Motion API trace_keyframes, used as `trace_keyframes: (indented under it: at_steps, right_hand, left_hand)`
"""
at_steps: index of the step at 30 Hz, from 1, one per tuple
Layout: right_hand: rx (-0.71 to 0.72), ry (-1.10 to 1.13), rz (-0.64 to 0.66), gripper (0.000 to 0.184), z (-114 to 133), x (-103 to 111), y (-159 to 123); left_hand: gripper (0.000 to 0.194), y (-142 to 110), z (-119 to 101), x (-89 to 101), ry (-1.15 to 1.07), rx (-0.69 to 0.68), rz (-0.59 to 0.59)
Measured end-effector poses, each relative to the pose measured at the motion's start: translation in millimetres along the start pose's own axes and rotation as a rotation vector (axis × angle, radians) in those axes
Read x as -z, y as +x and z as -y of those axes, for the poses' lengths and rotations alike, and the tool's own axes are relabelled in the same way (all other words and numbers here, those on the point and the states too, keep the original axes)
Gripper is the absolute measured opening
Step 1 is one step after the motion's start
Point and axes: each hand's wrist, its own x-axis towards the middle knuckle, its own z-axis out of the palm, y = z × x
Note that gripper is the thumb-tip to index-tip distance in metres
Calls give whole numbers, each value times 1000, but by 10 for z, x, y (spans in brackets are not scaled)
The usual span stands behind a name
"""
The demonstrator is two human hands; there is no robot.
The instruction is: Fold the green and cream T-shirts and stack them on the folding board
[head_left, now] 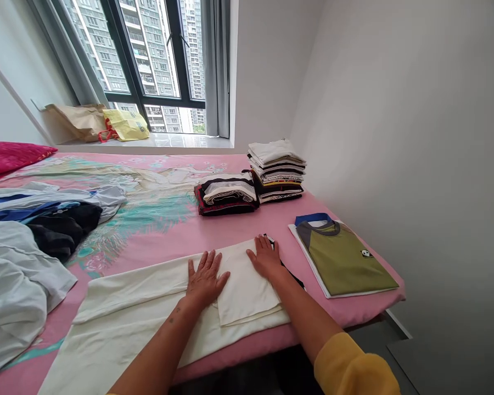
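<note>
A cream-white garment (135, 323) lies spread along the near edge of the bed, its right part folded over on itself. My left hand (206, 280) rests flat on the cloth by the fold's left side, fingers spread. Farther right, my right hand (264, 256) presses flat on the folded part, close to its far right corner. A bit of black-and-white trim (292, 274) shows beside that hand. Both hands are open and hold nothing. The garment's lower left end runs out of view.
On the pink patterned bedsheet (181, 236) stand a tall clothes stack (278, 170) and a lower one (226, 195). Folded shirts with an olive one (341, 258) on top lie at right. Loose white (16, 285) and dark clothes (66, 227) are heaped at left. Bags (125, 125) sit on the windowsill.
</note>
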Motion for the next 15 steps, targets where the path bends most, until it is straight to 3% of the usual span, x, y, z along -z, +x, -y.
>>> trace_keyframes:
  at_steps: [4,7,11,15]
  right_hand:
    - [-61,-8,51,74,38,81,103]
    - [-92,-12,10,78,204,70,-11]
    - [46,-10,-72,80,308,-110,-291]
    - [56,0,-81,79,283,-222,-441]
  left_hand:
    - [66,-12,2,-14,-8,9,2]
    - [64,-10,0,-12,-18,11,-6]
    - [65,0,9,-36,-20,8,-2]
    - [66,31,3,-31,-17,11,19]
